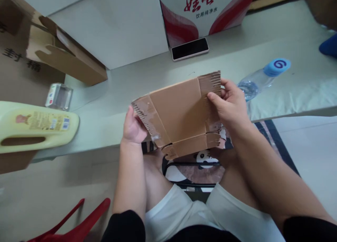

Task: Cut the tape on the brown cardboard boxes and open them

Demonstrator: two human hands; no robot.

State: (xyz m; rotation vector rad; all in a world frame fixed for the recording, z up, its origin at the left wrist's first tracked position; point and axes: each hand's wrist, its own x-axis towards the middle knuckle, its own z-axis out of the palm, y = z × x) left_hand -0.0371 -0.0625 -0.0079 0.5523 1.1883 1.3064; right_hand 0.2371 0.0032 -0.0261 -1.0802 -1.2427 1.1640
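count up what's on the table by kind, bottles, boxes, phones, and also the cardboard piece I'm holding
Bottles: 2, yellow jug, clear water bottle
Boxes: 3, brown carton, white box, red-and-white case
Phones: 1
Held cardboard piece: 1
Total: 7

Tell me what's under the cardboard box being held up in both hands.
Below the cardboard box, held by the left hand and right hand, a panda-print bag shows beside the person's knees. The box covers the bag's upper part and the table edge behind.
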